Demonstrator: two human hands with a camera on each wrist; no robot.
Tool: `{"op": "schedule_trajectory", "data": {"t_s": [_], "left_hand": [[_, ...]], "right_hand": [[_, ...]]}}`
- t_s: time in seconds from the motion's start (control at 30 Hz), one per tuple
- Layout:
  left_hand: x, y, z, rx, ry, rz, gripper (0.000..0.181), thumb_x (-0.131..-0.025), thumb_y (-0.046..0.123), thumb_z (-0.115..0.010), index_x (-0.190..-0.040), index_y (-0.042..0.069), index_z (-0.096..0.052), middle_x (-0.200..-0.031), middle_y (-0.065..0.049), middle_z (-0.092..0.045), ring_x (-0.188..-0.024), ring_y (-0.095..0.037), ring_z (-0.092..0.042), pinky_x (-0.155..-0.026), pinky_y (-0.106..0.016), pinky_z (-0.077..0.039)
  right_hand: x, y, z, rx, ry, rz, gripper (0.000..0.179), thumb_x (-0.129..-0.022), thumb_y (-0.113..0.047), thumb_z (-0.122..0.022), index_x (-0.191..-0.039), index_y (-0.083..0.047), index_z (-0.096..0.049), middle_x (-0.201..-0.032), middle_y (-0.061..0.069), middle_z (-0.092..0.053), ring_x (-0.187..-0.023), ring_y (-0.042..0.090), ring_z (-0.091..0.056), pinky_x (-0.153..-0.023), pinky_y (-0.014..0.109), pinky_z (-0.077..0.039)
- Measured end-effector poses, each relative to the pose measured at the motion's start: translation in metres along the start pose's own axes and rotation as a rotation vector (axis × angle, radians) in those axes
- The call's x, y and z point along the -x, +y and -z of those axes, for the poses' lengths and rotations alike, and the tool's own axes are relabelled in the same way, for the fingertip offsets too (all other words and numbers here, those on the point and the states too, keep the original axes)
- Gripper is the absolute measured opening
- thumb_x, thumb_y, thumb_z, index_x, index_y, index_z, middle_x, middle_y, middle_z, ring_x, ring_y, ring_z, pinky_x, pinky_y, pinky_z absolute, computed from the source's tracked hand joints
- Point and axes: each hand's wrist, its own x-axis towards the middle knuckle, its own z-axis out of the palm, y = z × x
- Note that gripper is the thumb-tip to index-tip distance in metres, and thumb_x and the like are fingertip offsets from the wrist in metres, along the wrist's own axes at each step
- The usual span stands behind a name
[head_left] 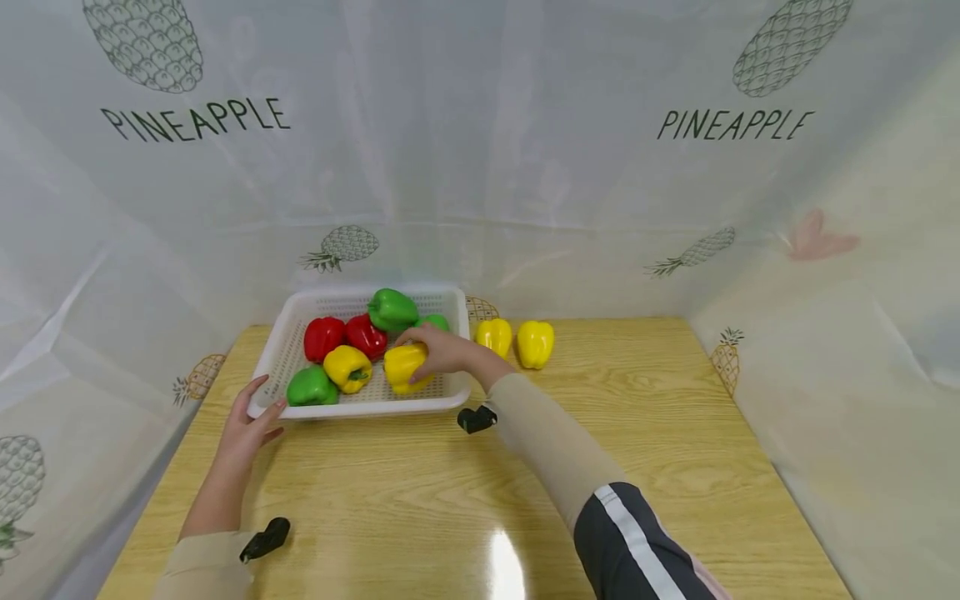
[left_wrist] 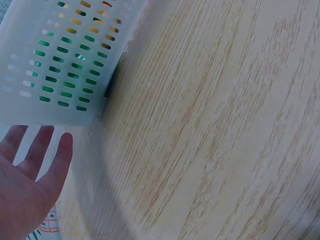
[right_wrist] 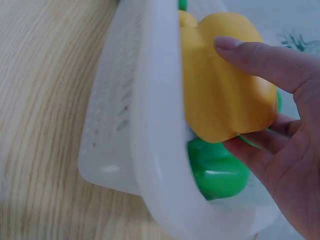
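Note:
A white plastic basket (head_left: 375,408) with slotted walls stands at the table's far left part, bell peppers inside. My right hand (head_left: 442,350) grips a yellow bell pepper (right_wrist: 230,80) over the basket's right part, thumb on one side and fingers beneath. Below that pepper shows a green bell pepper (right_wrist: 217,170). At the basket's front left corner is my left hand (head_left: 251,423), its fingers extended against the corner; the left wrist view shows these fingers (left_wrist: 59,157) near the basket's edge. Next to this corner, inside, lie a green pepper (head_left: 311,387) and a yellow pepper (head_left: 347,369).
Two red peppers (head_left: 325,338) and a green pepper (head_left: 393,310) lie farther back in the basket. Right of it, two yellow peppers (head_left: 536,344) stand on the wooden table (head_left: 637,400). A white pineapple-print sheet (head_left: 480,167) hangs behind and along the sides.

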Motion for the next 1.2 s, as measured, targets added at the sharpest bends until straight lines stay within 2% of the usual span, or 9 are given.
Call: {"op": "schedule_trajectory", "data": {"t_s": [0.27, 0.4, 0.53, 0.6, 0.77, 0.83, 0.9, 1.0, 1.2], "left_hand": [[0.001, -0.002, 0.001, -0.003, -0.009, 0.004, 0.064, -0.088, 0.033, -0.056, -0.141, 0.033, -0.021, -0.143, -0.024, -0.010, -0.090, 0.004, -0.047, -0.079, -0.036, -0.049], [-0.003, -0.010, 0.004, 0.063, -0.008, -0.015, 0.062, -0.087, 0.029, -0.060, -0.139, 0.035, -0.027, -0.139, -0.019, -0.021, -0.090, 0.002, -0.050, -0.073, -0.036, -0.050], [-0.006, -0.012, 0.005, 0.101, -0.003, -0.019, 0.062, -0.086, 0.027, -0.061, -0.139, 0.033, -0.029, -0.137, -0.021, -0.022, -0.089, 0.001, -0.051, -0.071, -0.034, -0.051], [-0.007, -0.013, 0.006, 0.051, -0.016, -0.011, 0.065, -0.086, 0.032, -0.060, -0.140, 0.035, -0.024, -0.140, -0.023, -0.015, -0.091, 0.002, -0.049, -0.074, -0.032, -0.050], [-0.031, -0.054, 0.019, 0.069, 0.013, -0.005, 0.064, -0.086, 0.031, -0.061, -0.138, 0.039, -0.026, -0.140, -0.013, -0.018, -0.094, 0.001, -0.049, -0.068, -0.027, -0.051], [-0.042, -0.071, 0.024, 0.088, 0.037, -0.012, 0.063, -0.085, 0.030, -0.062, -0.137, 0.040, -0.028, -0.138, -0.011, -0.020, -0.094, 0.000, -0.050, -0.066, -0.026, -0.051], [-0.048, -0.081, 0.027, 0.083, 0.042, -0.025, 0.065, -0.084, 0.032, -0.063, -0.137, 0.040, -0.028, -0.138, -0.012, -0.019, -0.094, -0.001, -0.049, -0.065, -0.025, -0.051], [-0.050, -0.085, 0.027, 0.103, 0.037, -0.036, 0.066, -0.083, 0.032, -0.064, -0.138, 0.038, -0.028, -0.138, -0.014, -0.017, -0.094, -0.002, -0.050, -0.064, -0.025, -0.051], [-0.046, -0.078, 0.024, 0.107, 0.010, -0.041, 0.064, -0.085, 0.030, -0.062, -0.138, 0.039, -0.027, -0.138, -0.012, -0.019, -0.093, -0.001, -0.051, -0.064, -0.024, -0.051]], "right_hand": [[0.016, 0.008, 0.012, -0.074, 0.088, 0.048, 0.061, -0.067, -0.030, -0.079, -0.120, -0.026, -0.050, -0.120, -0.005, -0.042, -0.104, 0.013, -0.040, -0.089, 0.029, -0.038], [0.025, 0.014, 0.018, -0.169, 0.129, 0.077, 0.062, -0.068, -0.031, -0.079, -0.122, -0.027, -0.049, -0.121, -0.008, -0.042, -0.104, 0.013, -0.042, -0.088, 0.030, -0.040], [0.040, 0.015, 0.025, -0.283, 0.151, 0.082, 0.064, -0.071, -0.026, -0.077, -0.126, -0.025, -0.046, -0.123, -0.005, -0.041, -0.105, 0.014, -0.043, -0.087, 0.032, -0.042], [0.050, 0.012, 0.029, -0.296, 0.163, 0.077, 0.064, -0.073, -0.023, -0.076, -0.129, -0.022, -0.044, -0.125, -0.002, -0.040, -0.106, 0.016, -0.043, -0.087, 0.032, -0.042], [0.075, 0.003, 0.041, -0.295, 0.203, 0.073, 0.064, -0.076, -0.016, -0.073, -0.132, -0.012, -0.041, -0.125, 0.005, -0.041, -0.108, 0.023, -0.043, -0.087, 0.034, -0.043], [0.082, 0.005, 0.044, -0.317, 0.211, 0.059, 0.064, -0.076, -0.017, -0.073, -0.132, -0.012, -0.041, -0.125, 0.006, -0.040, -0.109, 0.026, -0.043, -0.087, 0.034, -0.043], [0.086, 0.010, 0.046, -0.345, 0.216, 0.033, 0.064, -0.077, -0.018, -0.072, -0.133, -0.014, -0.041, -0.124, 0.006, -0.039, -0.111, 0.027, -0.043, -0.087, 0.034, -0.044], [0.093, 0.020, 0.048, -0.381, 0.240, 0.006, 0.064, -0.077, -0.021, -0.073, -0.132, -0.018, -0.041, -0.122, 0.007, -0.040, -0.110, 0.028, -0.044, -0.084, 0.033, -0.045], [0.109, 0.038, 0.051, -0.485, 0.307, -0.023, 0.064, -0.077, -0.019, -0.072, -0.133, -0.019, -0.041, -0.124, 0.009, -0.039, -0.110, 0.027, -0.045, -0.083, 0.035, -0.046]]}}
